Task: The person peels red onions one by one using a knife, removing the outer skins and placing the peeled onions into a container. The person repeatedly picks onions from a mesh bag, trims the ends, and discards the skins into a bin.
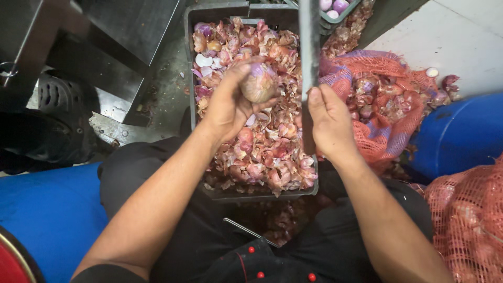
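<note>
We cup a half-peeled onion (259,83) in our left hand (230,102), fingers wrapped, right hand (327,120) fisted on the cleaver (309,47) at three o'clock, above the peel-filled crate (189,31) catching skins.

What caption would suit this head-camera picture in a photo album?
Left hand holds a partly peeled onion and right hand grips a knife above a grey crate of peelings.

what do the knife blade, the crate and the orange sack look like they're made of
Knife blade: looks like metal, a dull grey, flat and straight-edged, held in the right hand.
Crate: probably moulded plastic, matt dark grey with a thick rim.
Orange sack: woven plastic-looking mesh, open netting showing the skins inside.
</note>
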